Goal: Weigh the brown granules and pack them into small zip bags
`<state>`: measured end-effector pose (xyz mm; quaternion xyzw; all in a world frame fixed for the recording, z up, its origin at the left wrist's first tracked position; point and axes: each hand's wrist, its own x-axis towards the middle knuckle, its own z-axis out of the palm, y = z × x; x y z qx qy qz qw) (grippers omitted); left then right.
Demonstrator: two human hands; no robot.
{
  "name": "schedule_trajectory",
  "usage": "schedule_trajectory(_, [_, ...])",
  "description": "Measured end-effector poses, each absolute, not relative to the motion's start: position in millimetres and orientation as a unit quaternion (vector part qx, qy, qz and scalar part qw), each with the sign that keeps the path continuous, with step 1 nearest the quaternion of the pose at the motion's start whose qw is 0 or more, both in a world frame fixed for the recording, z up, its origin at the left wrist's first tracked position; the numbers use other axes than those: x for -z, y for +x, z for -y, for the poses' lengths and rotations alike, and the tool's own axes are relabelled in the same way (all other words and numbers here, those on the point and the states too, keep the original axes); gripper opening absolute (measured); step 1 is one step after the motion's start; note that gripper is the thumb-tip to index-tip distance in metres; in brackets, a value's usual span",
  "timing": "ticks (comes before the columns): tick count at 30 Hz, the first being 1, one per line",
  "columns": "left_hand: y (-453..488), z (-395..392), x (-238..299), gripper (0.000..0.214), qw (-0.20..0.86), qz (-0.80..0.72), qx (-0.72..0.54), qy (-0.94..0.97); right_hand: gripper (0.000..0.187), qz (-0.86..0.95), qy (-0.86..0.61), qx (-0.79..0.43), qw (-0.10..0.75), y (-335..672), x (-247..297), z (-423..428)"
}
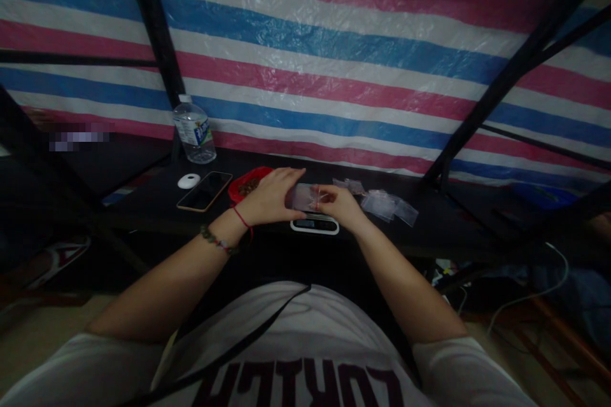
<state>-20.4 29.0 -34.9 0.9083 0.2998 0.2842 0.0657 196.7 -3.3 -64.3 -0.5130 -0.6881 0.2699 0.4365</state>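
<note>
Red tray (234, 189) — white-rimmed scale (315, 224) — sheet (310, 44) striped pink, blue, white.

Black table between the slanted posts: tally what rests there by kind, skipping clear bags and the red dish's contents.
Clear plastic bottle: 1
Black-screened phone: 1
White rounded item: 1
Shallow red dish: 1
White-rimmed display device: 1
Total: 5

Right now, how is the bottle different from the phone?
The bottle stands upright, while the phone lies flat. The bottle is clear with a colored label; the phone shows a dark screen. The bottle is farther back, near the striped sheet, and the phone is closer to you. Both are on the dark table, left of the red dish.
</note>
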Motion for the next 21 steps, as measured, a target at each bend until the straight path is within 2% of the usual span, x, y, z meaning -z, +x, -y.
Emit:
schedule_trajectory(3, [-12.5, -18.2, 34.8, 0.088, 0.059, -0.283, -0.218, 0.932, 0.037, 0.726, -0.491, -0.253, 0.410, 184.1, 68.6, 7.3])
schedule_trajectory(8, [-9.9, -16.9, 34.2, 0.049, 0.102, -0.296, -0.198, 0.929, 0.025, 0.736, -0.478, -0.255, 0.406, 178.2, 71.8, 6.9])
schedule_trajectory(11, [-14.0, -24.4, 36.4, 0.048, 0.106, -0.322, -0.219, 0.915, 0.027, 0.705, -0.499, -0.219, 0.454, 193.4, 74.8, -7.8])
schedule_trajectory(13, [-17.0, -31.3, 40.5, 0.052, 0.106, -0.349, -0.233, 0.901, 0.035, 0.683, -0.536, -0.155, 0.471, 207.3, 80.2, -22.7])
schedule_trajectory(15, [-19.0, -37.9, 45.7, 0.053, 0.110, -0.373, -0.235, 0.891, 0.053, 0.681, -0.571, -0.106, 0.445, 218.6, 88.7, -38.2])
schedule_trajectory(17, [-19.7, -42.9, 50.6, 0.053, 0.120, -0.383, -0.229, 0.887, 0.063, 0.690, -0.596, -0.093, 0.399, 224.1, 98.1, -51.2])
schedule_trajectory(21, [-18.4, -48.0, 57.2, 0.049, 0.124, -0.393, -0.218, 0.885, 0.043, 0.711, -0.608, -0.101, 0.340, 219.7, 108.5, -63.0])
